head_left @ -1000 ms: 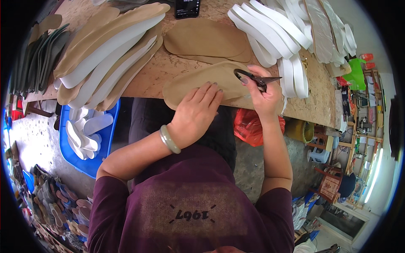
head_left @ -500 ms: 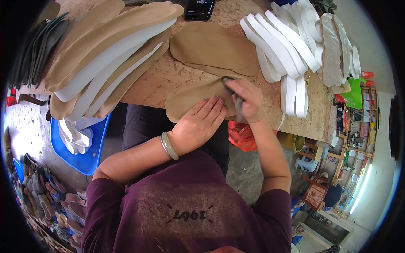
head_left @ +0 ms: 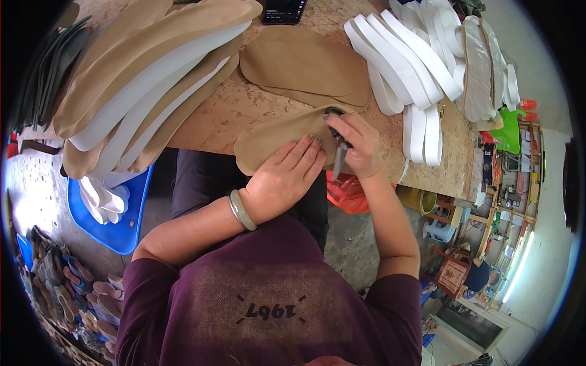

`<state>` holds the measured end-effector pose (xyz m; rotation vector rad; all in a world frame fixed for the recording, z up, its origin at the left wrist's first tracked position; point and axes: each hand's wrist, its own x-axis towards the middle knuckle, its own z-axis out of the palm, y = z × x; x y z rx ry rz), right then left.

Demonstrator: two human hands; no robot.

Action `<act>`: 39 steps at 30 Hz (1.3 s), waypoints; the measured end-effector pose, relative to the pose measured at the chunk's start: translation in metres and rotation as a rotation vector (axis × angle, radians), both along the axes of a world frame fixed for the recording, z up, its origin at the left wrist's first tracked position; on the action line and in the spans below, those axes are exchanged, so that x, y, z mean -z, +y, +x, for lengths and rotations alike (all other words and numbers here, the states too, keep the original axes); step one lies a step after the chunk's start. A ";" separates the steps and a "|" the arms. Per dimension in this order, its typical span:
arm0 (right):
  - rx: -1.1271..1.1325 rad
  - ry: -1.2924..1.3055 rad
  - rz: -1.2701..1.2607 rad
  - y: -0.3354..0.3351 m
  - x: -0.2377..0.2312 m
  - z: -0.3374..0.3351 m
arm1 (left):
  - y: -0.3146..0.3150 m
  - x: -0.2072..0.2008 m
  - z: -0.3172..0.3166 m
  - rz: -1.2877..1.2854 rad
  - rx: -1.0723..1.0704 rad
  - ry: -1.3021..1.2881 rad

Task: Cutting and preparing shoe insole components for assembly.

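Brown sheets [head_left: 299,58] and white soles [head_left: 421,52] lie near the tan piece [head_left: 278,137].

It was a shoe workshop: tan sole pieces [head_left: 268,135] and white soles [head_left: 400,58] crowded the table [head_left: 210,125], with heaped footwear [head_left: 73,287] left and cluttered shelves [head_left: 516,194] right.

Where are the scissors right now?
In the head view, right of centre: the right hand holds the scissors at the right end of the tan piece.
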<state>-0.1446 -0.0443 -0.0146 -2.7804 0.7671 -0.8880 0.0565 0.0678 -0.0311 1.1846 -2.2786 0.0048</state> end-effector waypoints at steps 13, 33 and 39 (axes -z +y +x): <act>0.319 -0.046 0.314 0.013 -0.019 -0.007 | -0.001 0.003 -0.001 -0.005 0.001 -0.001; 0.363 -0.150 0.069 0.013 0.009 0.007 | 0.001 0.001 -0.003 -0.044 -0.020 -0.013; 0.302 -0.892 0.561 0.003 -0.009 0.017 | 0.002 0.006 -0.001 -0.054 0.013 -0.002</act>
